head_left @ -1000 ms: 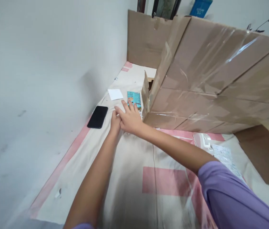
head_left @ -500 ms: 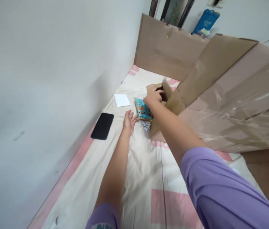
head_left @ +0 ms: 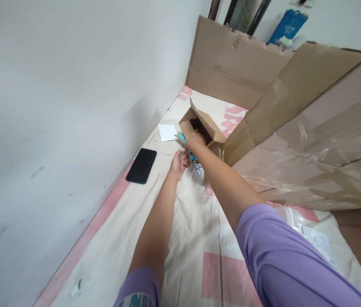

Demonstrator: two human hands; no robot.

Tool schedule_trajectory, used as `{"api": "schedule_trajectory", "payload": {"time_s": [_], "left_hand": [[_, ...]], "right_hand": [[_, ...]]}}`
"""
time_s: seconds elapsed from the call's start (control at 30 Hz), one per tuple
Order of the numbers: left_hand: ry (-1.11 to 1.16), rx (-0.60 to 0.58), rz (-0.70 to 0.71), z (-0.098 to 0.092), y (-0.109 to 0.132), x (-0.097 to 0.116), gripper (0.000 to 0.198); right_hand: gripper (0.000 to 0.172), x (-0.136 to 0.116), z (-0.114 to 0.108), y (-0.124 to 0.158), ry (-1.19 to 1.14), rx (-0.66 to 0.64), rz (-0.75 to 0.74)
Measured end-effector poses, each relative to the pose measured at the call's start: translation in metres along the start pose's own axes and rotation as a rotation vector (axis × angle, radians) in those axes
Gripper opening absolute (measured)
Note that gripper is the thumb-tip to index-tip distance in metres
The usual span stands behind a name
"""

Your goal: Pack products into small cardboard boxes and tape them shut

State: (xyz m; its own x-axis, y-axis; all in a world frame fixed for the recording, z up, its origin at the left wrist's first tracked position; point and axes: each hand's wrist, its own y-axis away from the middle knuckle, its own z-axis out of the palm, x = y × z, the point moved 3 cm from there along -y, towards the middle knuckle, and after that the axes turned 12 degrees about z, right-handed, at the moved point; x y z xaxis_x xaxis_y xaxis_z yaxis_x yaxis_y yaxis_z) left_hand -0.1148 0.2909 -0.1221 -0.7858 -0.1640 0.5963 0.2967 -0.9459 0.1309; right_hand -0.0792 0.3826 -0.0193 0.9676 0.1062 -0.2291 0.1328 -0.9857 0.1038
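A blue snack packet (head_left: pixel 192 157) lies on the bed sheet, mostly hidden behind my right wrist and forearm. My left hand (head_left: pixel 179 164) is at its near left edge, fingers curled against it. At the opening of a small brown cardboard box (head_left: pixel 212 123) is my right hand (head_left: pixel 195 139), its fingertips hidden inside the box mouth. The box is tilted with its flap raised. Some crumpled silver wrapping (head_left: pixel 198 168) sits just below the packet.
A black phone (head_left: pixel 141 166) and a white square of paper (head_left: pixel 167 132) lie along the wall on the left. Large taped cardboard panels (head_left: pixel 301 140) stand to the right and at the back. Clear plastic (head_left: pixel 314 237) rests near my right sleeve.
The small box has shifted left and turned, its opening showing more. My right hand has moved slightly left and down, covering more of the packet. My left hand's fingers have curled in.
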Motion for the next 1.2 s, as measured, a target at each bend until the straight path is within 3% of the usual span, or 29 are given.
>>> {"api": "schedule_trajectory", "payload": {"time_s": [0.17,0.23,0.3,0.43,0.5,0.57,0.67,0.8,0.9,1.0,1.07,1.13,1.2], "left_hand": [[-0.126,0.102,0.229,0.006,0.008,0.013,0.026],[-0.166,0.176,0.397,0.011,0.016,0.032,0.02],[-0.266,0.207,0.616,0.021,0.03,0.063,0.029],[-0.828,0.118,1.226,0.061,0.086,0.126,0.045],[-1.018,0.138,1.402,0.084,0.124,0.137,0.057],[-1.071,0.224,1.478,0.101,0.167,0.135,0.065],[-1.071,0.291,1.553,0.11,0.238,0.113,0.062],[-1.176,0.254,1.437,0.089,0.334,0.062,0.058],[-1.232,0.288,1.255,0.062,0.394,0.004,0.058],[-1.264,0.29,1.133,0.04,0.442,-0.07,0.064],[-1.319,0.192,1.098,0.033,0.473,-0.119,0.072],[-1.391,-0.03,1.149,0.033,0.504,-0.16,0.089],[-1.462,-0.299,1.198,0.036,0.53,-0.188,0.1]], "right_hand": [[0.083,-0.022,-0.03,0.023,0.004,0.067,0.065],[0.077,-0.035,-0.046,0.037,-0.024,0.054,0.037],[0.066,-0.05,-0.065,0.055,-0.077,0.016,-0.046],[0.054,-0.068,-0.115,0.112,-0.202,0.033,-0.262],[0.049,-0.067,-0.143,0.15,-0.237,0.071,-0.357],[0.043,-0.058,-0.165,0.192,-0.237,0.077,-0.47],[0.039,-0.033,-0.174,0.256,-0.213,0.006,-0.608],[0.038,0.018,-0.14,0.325,-0.232,-0.208,-0.618],[0.043,0.065,-0.096,0.364,-0.207,-0.388,-0.562],[0.048,0.115,-0.06,0.39,-0.159,-0.54,-0.522],[0.049,0.148,-0.049,0.398,-0.137,-0.655,-0.506],[0.054,0.179,-0.048,0.401,-0.094,-0.782,-0.503],[0.061,0.204,-0.053,0.402,-0.046,-0.911,-0.513]]}}
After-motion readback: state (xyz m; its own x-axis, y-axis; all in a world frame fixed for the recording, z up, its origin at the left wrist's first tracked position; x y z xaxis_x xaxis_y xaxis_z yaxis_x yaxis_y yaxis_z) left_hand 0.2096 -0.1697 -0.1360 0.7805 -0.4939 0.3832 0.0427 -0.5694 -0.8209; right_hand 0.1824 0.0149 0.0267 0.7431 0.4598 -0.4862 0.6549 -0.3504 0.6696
